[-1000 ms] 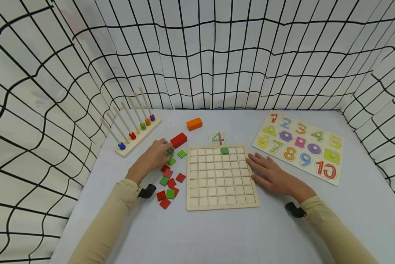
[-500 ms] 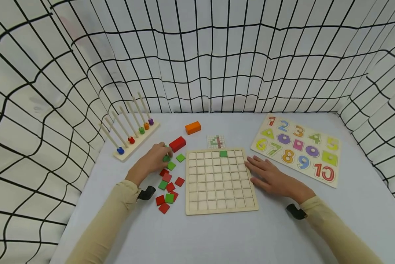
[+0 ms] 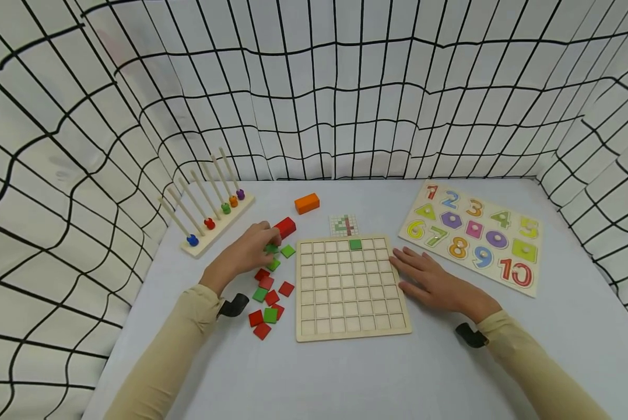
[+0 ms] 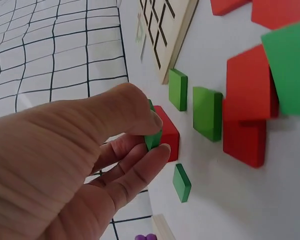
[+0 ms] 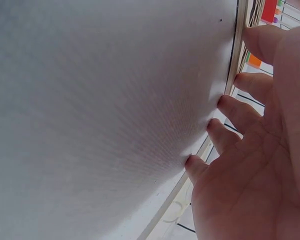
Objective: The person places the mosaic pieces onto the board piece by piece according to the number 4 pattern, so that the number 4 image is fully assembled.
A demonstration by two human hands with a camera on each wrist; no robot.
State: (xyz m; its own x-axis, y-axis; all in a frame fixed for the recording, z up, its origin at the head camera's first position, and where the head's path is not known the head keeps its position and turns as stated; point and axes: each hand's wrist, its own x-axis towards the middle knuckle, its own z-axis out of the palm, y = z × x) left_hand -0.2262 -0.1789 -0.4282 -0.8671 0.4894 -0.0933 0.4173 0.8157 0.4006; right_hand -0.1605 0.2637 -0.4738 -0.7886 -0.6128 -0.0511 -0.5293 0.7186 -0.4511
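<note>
My left hand (image 3: 246,251) pinches a small green square tile (image 4: 152,140) between thumb and fingertips, beside a red block (image 3: 286,227). Around and below that hand lie loose green and red tiles, among them a green tile (image 3: 288,251) near the board's left edge and a red tile (image 3: 286,289). The wooden grid board (image 3: 353,337) lies in the middle with one green tile (image 3: 355,244) in its top row. With fingers stretched out, my right hand (image 3: 430,283) touches the board's right edge; its fingertips also show at that edge in the right wrist view.
Behind the board lie a small pattern card (image 3: 343,225) and an orange block (image 3: 307,203). A peg stand (image 3: 219,224) with coloured beads stands at the back left. To the right is a number-and-shape puzzle board (image 3: 473,233). Black netting (image 3: 340,87) encloses the table.
The head view has tilted slightly. My left hand has shifted a little to the right, the green tile in its fingers, and now overlaps the red block's edge. The right hand stays put.
</note>
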